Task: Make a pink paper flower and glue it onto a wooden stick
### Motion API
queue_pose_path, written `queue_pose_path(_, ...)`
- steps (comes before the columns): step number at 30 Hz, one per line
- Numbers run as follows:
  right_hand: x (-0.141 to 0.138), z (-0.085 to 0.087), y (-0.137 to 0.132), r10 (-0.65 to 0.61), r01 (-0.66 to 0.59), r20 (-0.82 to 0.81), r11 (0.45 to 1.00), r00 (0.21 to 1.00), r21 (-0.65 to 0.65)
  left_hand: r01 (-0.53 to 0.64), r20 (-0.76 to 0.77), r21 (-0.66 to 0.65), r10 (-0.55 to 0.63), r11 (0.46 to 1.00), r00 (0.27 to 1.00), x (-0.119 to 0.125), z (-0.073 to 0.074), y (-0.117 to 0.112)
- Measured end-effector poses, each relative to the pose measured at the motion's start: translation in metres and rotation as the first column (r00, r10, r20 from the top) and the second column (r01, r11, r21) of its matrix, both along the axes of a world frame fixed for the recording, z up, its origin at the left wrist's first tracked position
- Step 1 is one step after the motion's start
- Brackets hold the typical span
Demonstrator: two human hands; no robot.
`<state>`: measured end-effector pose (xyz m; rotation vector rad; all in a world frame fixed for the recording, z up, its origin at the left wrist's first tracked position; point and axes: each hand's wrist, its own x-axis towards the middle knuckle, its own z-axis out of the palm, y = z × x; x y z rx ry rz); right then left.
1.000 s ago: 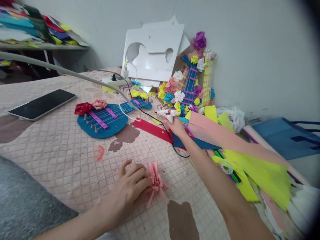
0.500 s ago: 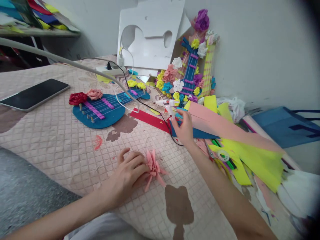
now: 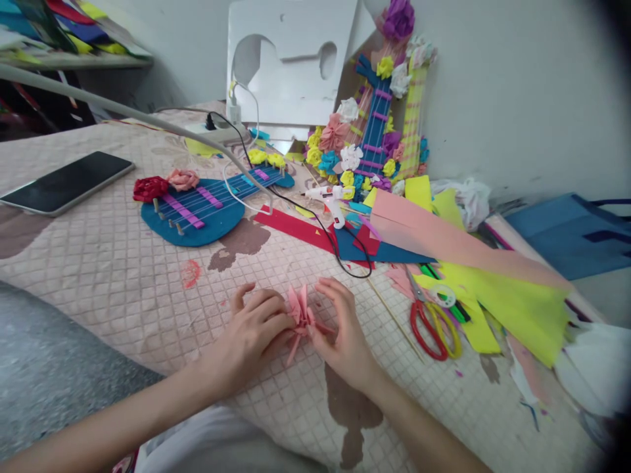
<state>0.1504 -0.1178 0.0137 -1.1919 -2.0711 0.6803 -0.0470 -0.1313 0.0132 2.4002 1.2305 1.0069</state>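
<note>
A pink fringed foam flower (image 3: 300,315) lies on the quilted pink cover, pinched between both my hands. My left hand (image 3: 254,335) grips it from the left with closed fingers. From the right, my right hand (image 3: 342,335) touches the flower with curled fingers. A white glue gun (image 3: 329,199) lies further back on a red foam strip, its black cord trailing toward me. Beyond it to the left rests a blue foam guitar (image 3: 202,207) with red and pink roses.
Red-and-yellow scissors (image 3: 434,322) lie right of my hands beside pink and yellow foam sheets (image 3: 473,269). A phone (image 3: 66,184) lies far left. Flower-covered guitars (image 3: 374,131) and white cut board (image 3: 290,59) lean on the wall. A grey tube crosses the left.
My right hand let go of the glue gun, leaving it on the red strip, and came back to the pink flower. The left hand stayed on the flower.
</note>
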Motion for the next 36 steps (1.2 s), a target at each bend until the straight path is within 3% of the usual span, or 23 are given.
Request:
queue_pose_path(8,-0.001,-0.005,-0.002,-0.007,0.007,-0.003,1.0,1.0,0.001,-0.024,0.01,-0.044,0.025,0.999,1.0,0.0,-0.005,0.001)
queue_pose_path(17,-0.001,-0.003,-0.002,0.003,-0.004,-0.017,1.0,1.0,-0.002,-0.064,0.04,-0.191,0.073,0.98,0.997,0.008,-0.009,0.005)
queue_pose_path(29,-0.003,-0.005,-0.003,0.0,0.0,0.004,1.0,1.0,0.009,-0.027,0.087,-0.185,0.044,0.982,0.995,0.007,-0.011,0.004)
queue_pose_path(36,0.0,-0.003,-0.004,0.018,-0.019,-0.067,1.0,0.998,-0.015,-0.044,0.085,-0.195,0.062,0.98,0.994,0.008,-0.012,0.004)
